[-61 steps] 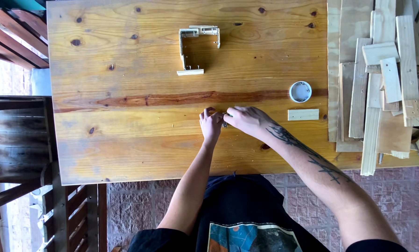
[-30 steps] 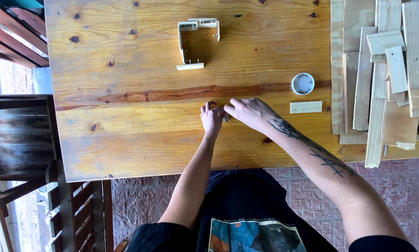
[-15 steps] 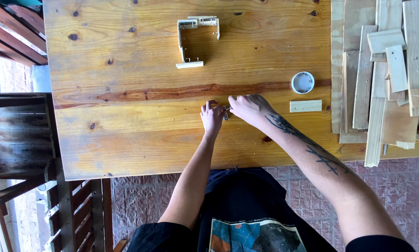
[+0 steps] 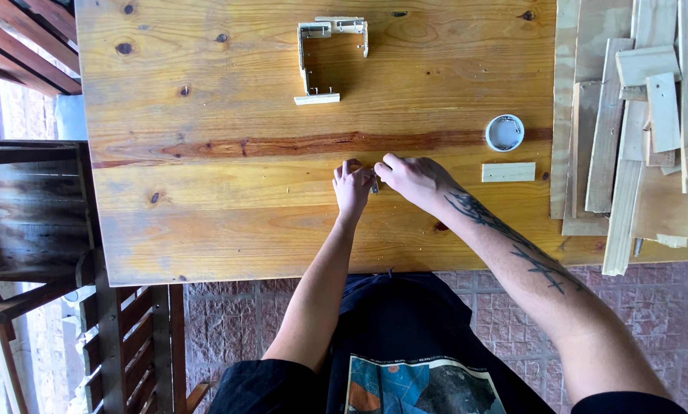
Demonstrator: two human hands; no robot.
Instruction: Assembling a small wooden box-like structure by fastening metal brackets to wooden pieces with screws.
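Note:
My left hand [image 4: 352, 186] and my right hand [image 4: 411, 179] meet on the wooden table [image 4: 206, 215], fingertips pinched together around a tiny dark object [image 4: 374, 182] between them; it is too small to identify. A small three-sided wooden frame [image 4: 325, 54] lies at the far side of the table. A round white lid or tin [image 4: 505, 133] and a short pale wooden block [image 4: 508, 172] sit to the right of my hands.
A pile of pale wooden slats and offcuts [image 4: 643, 123] covers the table's right end. A dark wooden chair [image 4: 37, 222] stands at the left, with slats [image 4: 22, 38] beyond it. Brick paving shows below the table edge.
The hands stay together at the same spot, shifting only slightly. The view has drifted a little, so the frame and slats sit higher in the picture.

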